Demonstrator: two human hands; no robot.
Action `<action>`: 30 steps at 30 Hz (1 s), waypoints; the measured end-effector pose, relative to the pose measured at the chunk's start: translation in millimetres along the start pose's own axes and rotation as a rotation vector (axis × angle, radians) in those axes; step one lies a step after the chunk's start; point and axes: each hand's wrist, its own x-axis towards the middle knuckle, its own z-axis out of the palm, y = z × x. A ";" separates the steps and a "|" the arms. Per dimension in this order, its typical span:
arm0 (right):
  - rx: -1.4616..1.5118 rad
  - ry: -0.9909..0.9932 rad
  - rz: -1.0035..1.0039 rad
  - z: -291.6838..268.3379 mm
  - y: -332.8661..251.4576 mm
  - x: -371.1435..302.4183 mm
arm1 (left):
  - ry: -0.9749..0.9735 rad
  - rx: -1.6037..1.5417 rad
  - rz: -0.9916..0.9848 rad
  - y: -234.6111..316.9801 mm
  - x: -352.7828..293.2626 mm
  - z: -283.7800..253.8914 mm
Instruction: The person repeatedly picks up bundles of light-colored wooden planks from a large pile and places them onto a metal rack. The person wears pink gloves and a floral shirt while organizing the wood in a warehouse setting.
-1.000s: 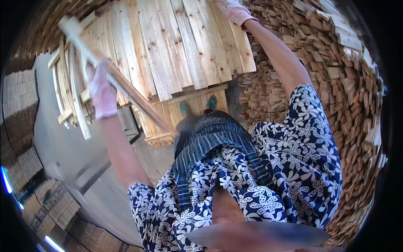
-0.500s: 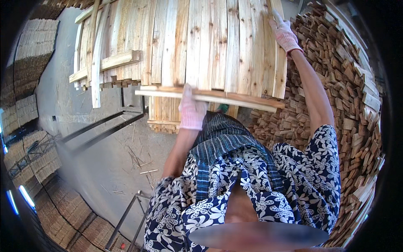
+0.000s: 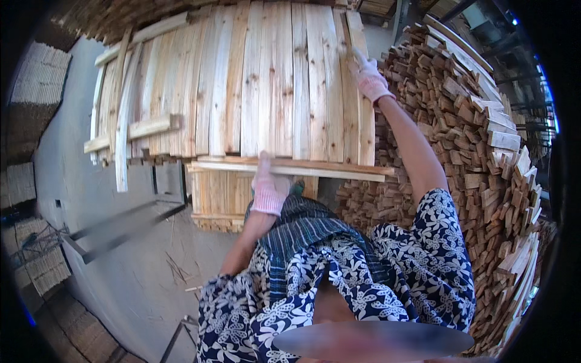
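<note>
A row of pale wooden boards (image 3: 284, 78) lies side by side in front of me, their ends toward me. Across those near ends runs a pair of long, narrow wooden strips (image 3: 339, 170). My left hand (image 3: 270, 189), in a pale pinkish work glove, is closed on the strips left of their middle, thumb on top and the other fingers partly hidden. At the far right, my gloved right hand (image 3: 371, 80) rests against the outer edge of the rightmost board (image 3: 365, 130), with its fingers stretched out along it.
Loose slats (image 3: 124, 115) lie crosswise on the boards at the left. More stacked wood (image 3: 224, 190) stands below the strips. A large heap of short wood pieces (image 3: 466, 157) fills the right side. A dark metal frame (image 3: 115, 227) stands on the grey floor (image 3: 136, 275) at left.
The view has shifted, so boards and hands appear lower and farther left. The strips now lie closer and more nearly parallel to the board ends. Both hands keep their places.
</note>
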 end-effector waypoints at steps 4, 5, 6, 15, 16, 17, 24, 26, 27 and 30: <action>-0.140 0.016 -0.140 9.5 29.6 16.5 | -0.280 -0.121 -0.102 37.2 -31.9 11.8; -0.162 0.009 -0.202 11.5 29.8 23.8 | -0.353 -0.310 -0.164 18.6 -30.7 -1.1; -0.197 0.000 -0.243 12.5 34.2 28.7 | -0.351 -0.399 -0.203 8.2 -35.8 -7.3; -0.749 0.065 -0.495 24.8 52.0 47.5 | -0.003 -0.795 -0.423 -8.1 0.1 -2.4; -0.514 0.084 -0.405 25.1 47.4 46.9 | -0.046 -0.937 -0.444 -7.2 17.7 1.2; -0.285 0.107 -0.303 23.4 49.5 48.4 | -0.149 -0.901 -0.380 -11.8 25.3 1.3; -0.579 -0.013 -0.498 3.8 67.6 58.3 | -0.237 -0.861 -0.228 -21.6 -6.9 -15.8; 0.033 0.009 -0.260 -1.0 82.3 68.7 | -0.230 -0.930 -0.295 -17.2 -21.3 -20.3; 0.228 0.026 -0.217 -3.6 84.7 72.5 | -0.079 -0.928 -0.376 -11.4 -15.2 -9.3; 0.190 -0.042 -0.181 -9.1 62.7 61.4 | -0.199 0.217 -0.038 21.8 -5.5 8.5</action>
